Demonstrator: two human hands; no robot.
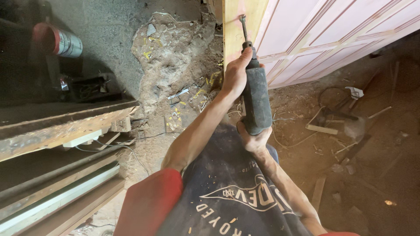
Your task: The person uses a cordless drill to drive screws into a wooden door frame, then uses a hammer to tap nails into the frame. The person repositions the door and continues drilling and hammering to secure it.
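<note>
Gripping: the left hand [236,74] wraps around the neck of a dark electric drill [256,102], fingers closed tight just behind the chuck.
Supporting: the right hand [253,139] cups the butt of the drill from below, closed on it, directly under the left hand.
Tool: the drill stands almost upright between the two hands, nose away from the body.
Bit: a long drill bit [243,29] runs up from the chuck, above the left hand; its tip meets the edge of a pale wooden frame [238,13].
Frame: the yellowish upright sits just beyond the left hand, joined to a pink panelled door [332,35] that spreads off to the right.
Doing it well: judged from this grip, the bit should stay in line with the drill body and square to the wood; steady pressure from the rear hand and a firm guide hand would keep so long a bit from bending or wandering.
Cable: a light cord [297,140] loops on the dirt floor [372,166] right of the lower hand.
Below: wood shavings speckle the dark apron [227,192] beneath both forearms.
Left of the hands: broken rubble [170,57], then stacked timber planks [61,131]; farther off, a red-and-white can [59,41].
Far right: tools lie in shadow, too dim to tell apart.
</note>
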